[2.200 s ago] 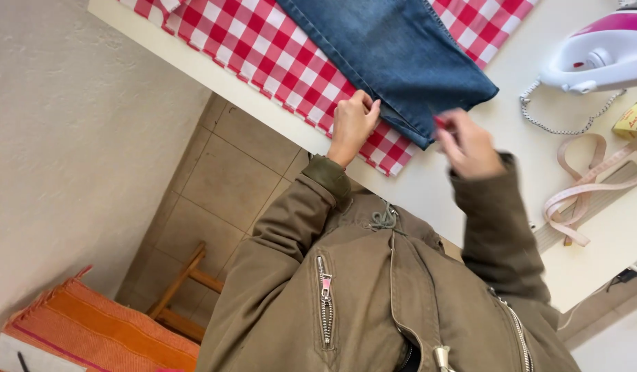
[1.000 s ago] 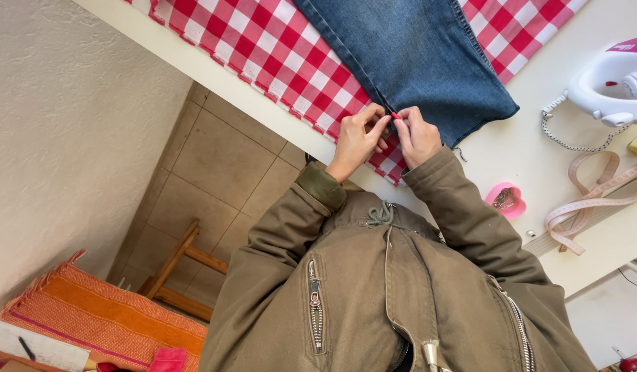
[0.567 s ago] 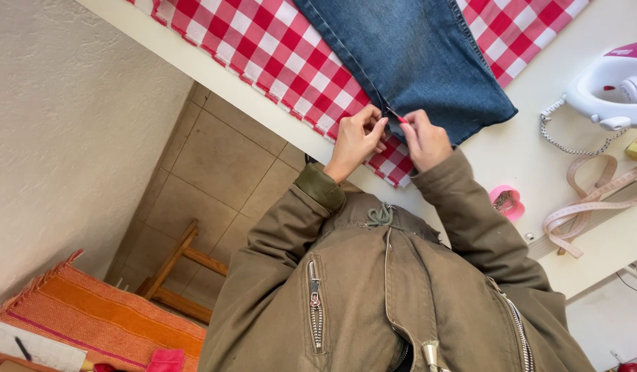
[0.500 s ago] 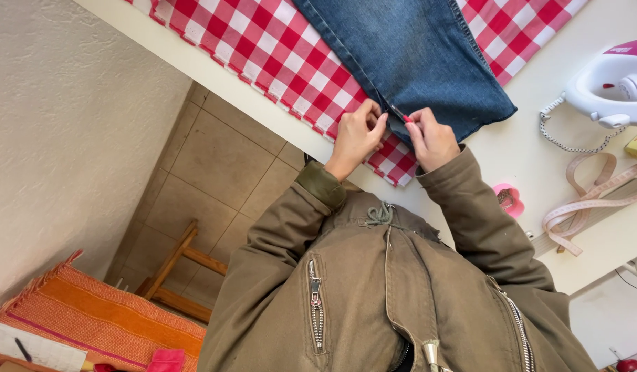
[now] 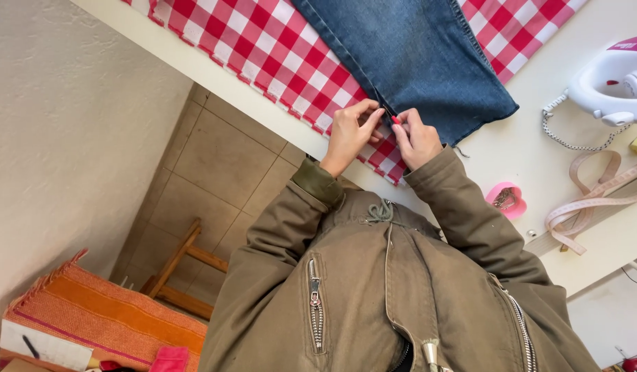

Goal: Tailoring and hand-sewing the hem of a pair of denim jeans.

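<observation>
White tabletop is my whole workspace, with tan floor tiles and a plain wall off to one side below it. Closest to me is my olive jacket (image 5: pixel 373 296) with its zips, both sleeves reaching up to the table edge. My left hand (image 5: pixel 351 134) and right hand (image 5: pixel 416 138) sit right next to each other at the hem corner of the denim trouser leg (image 5: pixel 408 58). Right fingertips are pressed together on a small red pin (image 5: pixel 396 120) at the seam, left fingers are pinching the denim edge just beside it. Jeans lie flat on a red and white checked cloth (image 5: pixel 263 48). Further along there's a pink heart-shaped dish (image 5: pixel 506 200), a beige measuring tape (image 5: pixel 594 200), and a white iron (image 5: pixel 611 86) with its cord at the far edge
</observation>
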